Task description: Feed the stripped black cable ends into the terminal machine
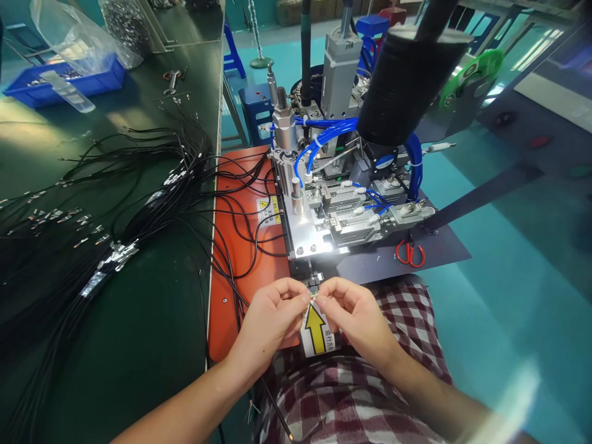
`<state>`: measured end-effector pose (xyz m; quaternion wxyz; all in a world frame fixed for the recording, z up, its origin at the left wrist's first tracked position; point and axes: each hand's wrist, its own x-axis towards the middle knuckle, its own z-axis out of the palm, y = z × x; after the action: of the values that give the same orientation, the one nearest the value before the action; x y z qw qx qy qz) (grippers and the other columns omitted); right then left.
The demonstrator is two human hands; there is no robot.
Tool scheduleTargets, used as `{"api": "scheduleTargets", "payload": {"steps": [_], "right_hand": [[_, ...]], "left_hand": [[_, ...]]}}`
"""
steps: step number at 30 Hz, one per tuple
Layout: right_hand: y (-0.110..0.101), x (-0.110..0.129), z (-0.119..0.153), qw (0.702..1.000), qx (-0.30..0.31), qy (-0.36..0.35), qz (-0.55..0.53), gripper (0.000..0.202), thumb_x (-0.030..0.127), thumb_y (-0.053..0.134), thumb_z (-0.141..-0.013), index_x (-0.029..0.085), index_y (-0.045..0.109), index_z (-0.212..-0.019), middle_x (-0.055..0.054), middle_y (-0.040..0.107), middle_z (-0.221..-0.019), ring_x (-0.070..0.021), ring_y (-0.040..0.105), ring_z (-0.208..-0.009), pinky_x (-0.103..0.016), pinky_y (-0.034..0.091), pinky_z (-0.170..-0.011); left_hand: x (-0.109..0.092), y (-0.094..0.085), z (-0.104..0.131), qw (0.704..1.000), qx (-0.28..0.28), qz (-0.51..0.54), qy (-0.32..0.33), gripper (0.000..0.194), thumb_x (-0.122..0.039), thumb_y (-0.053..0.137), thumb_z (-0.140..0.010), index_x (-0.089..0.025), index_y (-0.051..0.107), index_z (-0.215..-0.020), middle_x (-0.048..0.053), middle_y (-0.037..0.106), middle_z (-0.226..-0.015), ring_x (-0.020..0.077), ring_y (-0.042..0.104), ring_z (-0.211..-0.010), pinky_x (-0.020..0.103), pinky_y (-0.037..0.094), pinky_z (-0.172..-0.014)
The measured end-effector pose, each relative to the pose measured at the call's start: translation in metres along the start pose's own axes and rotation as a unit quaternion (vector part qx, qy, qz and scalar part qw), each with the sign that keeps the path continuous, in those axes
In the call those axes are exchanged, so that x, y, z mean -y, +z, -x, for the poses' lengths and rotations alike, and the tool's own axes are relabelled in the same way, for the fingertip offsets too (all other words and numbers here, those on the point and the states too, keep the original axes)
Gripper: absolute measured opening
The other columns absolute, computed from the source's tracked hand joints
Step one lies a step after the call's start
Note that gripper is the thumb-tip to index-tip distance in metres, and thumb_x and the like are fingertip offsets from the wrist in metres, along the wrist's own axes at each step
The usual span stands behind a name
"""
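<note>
Both hands meet in front of the machine [303, 231], just above a label with a yellow arrow [316, 330]. Thumb and forefinger of my left hand [277, 311] pinch one side of some thin, light-coloured wire ends [313, 296]. My right hand [354, 311] pinches the same wire ends from the other side, its fingertips almost touching those of the left. Exactly how the wires lie between the fingertips is too small to tell. Black cables [240, 225] run across the orange board [259, 271] to the left of the machine.
Bundles of black cables [152, 209] with metallic ends spread over the dark green table [152, 345]. A blue tray [106, 77] stands at the back left. Red-handled scissors [410, 254] lie right of the machine. A black cylinder [398, 86] overhangs the machine.
</note>
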<state>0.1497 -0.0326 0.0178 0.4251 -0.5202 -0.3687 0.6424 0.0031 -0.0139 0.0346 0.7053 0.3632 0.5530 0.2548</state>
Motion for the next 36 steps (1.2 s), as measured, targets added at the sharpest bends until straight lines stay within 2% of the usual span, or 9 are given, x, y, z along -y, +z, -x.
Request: {"api": "scheduleTargets", "payload": {"steps": [8,13,18,25,27,29,33,34,36], "right_hand": [[-0.0021,-0.0021,-0.0001,1.0,-0.004,-0.006,0.003,0.027,0.042,0.067,-0.075,0.016,0.057,-0.071,0.003,0.05,-0.058,-0.0087,0.043,-0.045,-0.021,0.034,-0.044],[-0.0002,-0.0055,0.0003,1.0,0.004,-0.007,-0.006,0.025,0.04,0.064,-0.078,0.017,0.055,-0.073,0.006,0.046,-0.055,-0.0078,0.04,-0.044,-0.021,0.031,-0.043],[-0.0009,-0.0088,0.0008,0.999,0.001,-0.035,0.021,0.021,0.035,0.059,-0.084,0.018,0.055,-0.075,0.007,0.043,-0.053,-0.0083,0.04,-0.046,-0.021,0.032,-0.046],[-0.0094,-0.0092,-0.0005,0.998,0.003,-0.024,0.063,0.019,0.035,0.061,-0.083,0.017,0.062,-0.082,0.002,0.055,-0.062,-0.0108,0.048,-0.048,-0.023,0.036,-0.045],[-0.0086,-0.0095,-0.0008,0.996,-0.009,-0.038,0.083,0.018,0.035,0.062,-0.082,0.017,0.064,-0.083,0.0,0.058,-0.065,-0.0115,0.048,-0.049,-0.024,0.037,-0.046],[-0.0062,-0.0092,-0.0007,0.988,-0.031,-0.083,0.127,0.014,0.031,0.062,-0.083,0.018,0.064,-0.079,0.0,0.06,-0.066,-0.0122,0.049,-0.052,-0.025,0.038,-0.049],[-0.0017,-0.006,0.0009,0.942,-0.067,-0.215,0.249,0.014,0.022,0.056,-0.084,0.018,0.06,-0.072,-0.001,0.059,-0.07,-0.0138,0.05,-0.061,-0.028,0.039,-0.06],[-0.0014,-0.0052,0.0011,0.941,-0.067,-0.218,0.251,0.014,0.022,0.056,-0.084,0.018,0.059,-0.071,-0.001,0.058,-0.069,-0.0138,0.049,-0.061,-0.028,0.039,-0.06],[-0.0021,-0.004,0.0005,0.969,-0.044,-0.154,0.188,0.015,0.026,0.055,-0.085,0.019,0.056,-0.072,0.001,0.053,-0.063,-0.0124,0.045,-0.055,-0.026,0.036,-0.053]], "left_hand": [[-0.0003,0.0003,-0.0011,1.0,0.005,-0.008,0.003,0.017,-0.033,0.06,-0.08,-0.018,0.054,-0.076,-0.011,0.032,-0.039,0.0039,0.019,-0.039,0.015,0.017,-0.039],[0.0012,-0.0004,-0.002,1.0,0.003,-0.004,0.021,0.018,-0.032,0.06,-0.08,-0.017,0.054,-0.075,-0.01,0.034,-0.04,0.0029,0.021,-0.038,0.016,0.015,-0.041],[0.0023,-0.0005,-0.0032,1.0,0.006,-0.004,0.013,0.017,-0.032,0.061,-0.079,-0.016,0.055,-0.074,-0.011,0.034,-0.04,0.0033,0.021,-0.038,0.016,0.016,-0.04],[0.0005,0.0005,-0.003,1.0,0.002,-0.014,0.014,0.018,-0.031,0.06,-0.078,-0.016,0.054,-0.072,-0.01,0.035,-0.039,0.0033,0.022,-0.038,0.016,0.017,-0.039],[-0.0001,0.0004,-0.0031,1.0,0.002,-0.015,0.016,0.017,-0.031,0.06,-0.078,-0.016,0.054,-0.072,-0.01,0.034,-0.039,0.0029,0.022,-0.038,0.015,0.016,-0.039],[-0.0004,0.0002,-0.0029,1.0,0.001,-0.017,0.017,0.017,-0.03,0.061,-0.078,-0.016,0.053,-0.072,-0.011,0.034,-0.04,0.0027,0.022,-0.038,0.014,0.016,-0.038],[0.0018,0.0007,-0.0008,0.999,0.009,-0.029,0.01,0.018,-0.033,0.06,-0.079,-0.017,0.053,-0.075,-0.011,0.033,-0.041,0.0038,0.022,-0.038,0.014,0.02,-0.037],[0.0034,0.0011,-0.0001,0.999,0.011,-0.031,0.014,0.019,-0.034,0.06,-0.08,-0.017,0.053,-0.077,-0.011,0.032,-0.042,0.0042,0.022,-0.039,0.014,0.021,-0.036],[0.0075,0.0019,0.0006,0.998,0.005,-0.036,0.058,0.018,-0.035,0.06,-0.08,-0.018,0.054,-0.08,-0.01,0.037,-0.047,0.0051,0.028,-0.04,0.015,0.026,-0.037]]}}
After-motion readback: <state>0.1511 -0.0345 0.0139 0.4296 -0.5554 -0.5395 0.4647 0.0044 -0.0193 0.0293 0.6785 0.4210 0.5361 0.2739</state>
